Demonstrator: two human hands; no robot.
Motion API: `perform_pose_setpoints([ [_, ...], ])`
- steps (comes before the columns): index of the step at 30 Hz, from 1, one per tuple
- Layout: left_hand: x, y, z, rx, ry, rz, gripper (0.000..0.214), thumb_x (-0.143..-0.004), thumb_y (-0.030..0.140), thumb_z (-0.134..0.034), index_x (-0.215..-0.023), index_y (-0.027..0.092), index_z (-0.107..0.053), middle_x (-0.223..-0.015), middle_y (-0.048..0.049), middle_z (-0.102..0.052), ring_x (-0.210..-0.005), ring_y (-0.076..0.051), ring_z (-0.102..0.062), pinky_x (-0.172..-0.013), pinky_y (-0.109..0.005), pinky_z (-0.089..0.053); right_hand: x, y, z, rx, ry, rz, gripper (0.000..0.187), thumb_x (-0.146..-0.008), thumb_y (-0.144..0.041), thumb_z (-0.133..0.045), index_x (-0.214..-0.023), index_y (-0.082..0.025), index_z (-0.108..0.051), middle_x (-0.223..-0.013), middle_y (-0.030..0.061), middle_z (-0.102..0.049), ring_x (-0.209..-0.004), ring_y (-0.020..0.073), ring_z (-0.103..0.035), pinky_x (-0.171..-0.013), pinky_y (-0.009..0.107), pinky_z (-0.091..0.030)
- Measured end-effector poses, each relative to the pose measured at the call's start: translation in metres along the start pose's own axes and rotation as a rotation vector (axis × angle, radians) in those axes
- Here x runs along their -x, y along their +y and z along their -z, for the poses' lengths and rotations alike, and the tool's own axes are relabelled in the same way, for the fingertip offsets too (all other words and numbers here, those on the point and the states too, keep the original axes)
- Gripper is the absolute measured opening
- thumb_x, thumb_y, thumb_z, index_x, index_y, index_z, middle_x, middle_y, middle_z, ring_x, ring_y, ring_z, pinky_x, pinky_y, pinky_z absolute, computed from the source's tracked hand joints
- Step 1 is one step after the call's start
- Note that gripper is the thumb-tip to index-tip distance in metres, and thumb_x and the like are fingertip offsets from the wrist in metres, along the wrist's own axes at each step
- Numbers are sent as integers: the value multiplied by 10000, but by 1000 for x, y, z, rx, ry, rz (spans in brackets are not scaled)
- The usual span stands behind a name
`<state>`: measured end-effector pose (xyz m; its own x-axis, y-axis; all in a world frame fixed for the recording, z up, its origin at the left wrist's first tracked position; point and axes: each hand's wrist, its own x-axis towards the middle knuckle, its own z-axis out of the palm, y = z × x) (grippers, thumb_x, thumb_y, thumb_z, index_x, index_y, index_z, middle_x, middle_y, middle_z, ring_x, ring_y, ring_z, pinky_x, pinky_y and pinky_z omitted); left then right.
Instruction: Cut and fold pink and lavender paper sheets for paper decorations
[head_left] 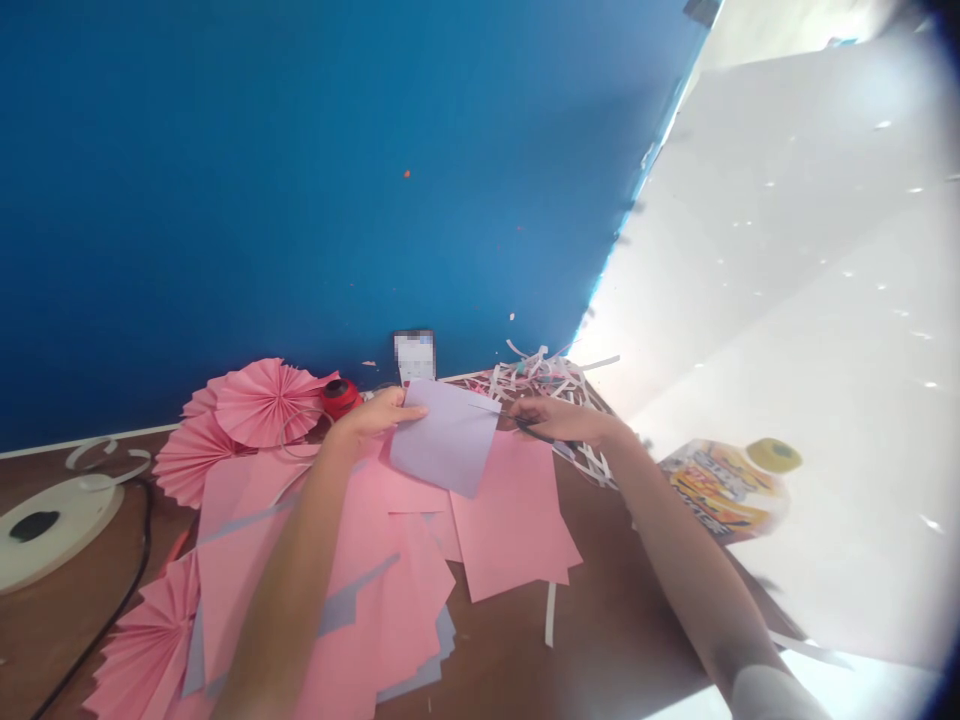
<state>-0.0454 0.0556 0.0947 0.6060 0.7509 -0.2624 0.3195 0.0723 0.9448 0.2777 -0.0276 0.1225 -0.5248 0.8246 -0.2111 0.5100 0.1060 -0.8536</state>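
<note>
A lavender sheet of paper (442,440) is gripped at its left edge by my left hand (382,410), the thumb lying on top. My right hand (551,415) is closed around a pair of scissors (536,430). Their thin blades reach over the sheet's upper right edge. Beneath the sheet lie pink paper sheets (514,530), with more pink sheets (405,600) and some lavender ones spread to the left. Just behind my left hand stands a red round object (340,397), partly hidden.
Pleated pink paper fans (274,400) lie at the left. A heap of paper strips (540,375) sits behind my right hand. A phone (415,355) leans against the blue wall (337,200). A yellow-capped pouch (727,490) is at right, a white oval object (60,535) far left.
</note>
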Motion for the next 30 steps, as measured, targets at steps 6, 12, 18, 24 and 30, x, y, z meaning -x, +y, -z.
perform_pose_setpoints([
  [6,-1,-2,1,11,0,16,499,-666,477,-745,-988,103,-672,-931,-112,-702,-828,-228,-645,-699,-312,-485,1,-3,0,-125,17,-35,262,-768,-368,-664,-987,-224,-645,-1056,59,-653,-908,189,-584,-754,301,-464],
  [12,-3,-5,3,-3,-4,7,492,-673,478,-742,-976,97,-672,-929,-122,-700,-805,-229,-647,-675,-305,-481,1,-2,1,-162,15,-50,289,-739,-397,-697,-974,-232,-666,-1056,57,-659,-924,198,-590,-768,310,-464],
  [18,-3,-7,4,-31,6,-5,464,-690,481,-725,-946,96,-681,-873,-112,-694,-772,-221,-644,-662,-301,-475,2,-2,3,-141,42,-47,312,-715,-419,-718,-972,-244,-689,-990,45,-665,-882,188,-585,-736,299,-453],
  [24,-1,-4,3,-32,1,5,471,-679,491,-726,-937,100,-680,-891,-116,-695,-774,-226,-642,-650,-299,-476,2,1,4,-127,43,-62,362,-709,-433,-721,-1010,-235,-689,-995,55,-663,-855,183,-587,-719,297,-454],
  [30,0,-3,2,-37,19,0,485,-662,501,-733,-927,98,-685,-902,-121,-697,-779,-227,-642,-653,-299,-479,1,2,5,-82,67,-76,381,-710,-427,-716,-1039,-236,-700,-956,68,-670,-837,202,-583,-703,319,-461],
])
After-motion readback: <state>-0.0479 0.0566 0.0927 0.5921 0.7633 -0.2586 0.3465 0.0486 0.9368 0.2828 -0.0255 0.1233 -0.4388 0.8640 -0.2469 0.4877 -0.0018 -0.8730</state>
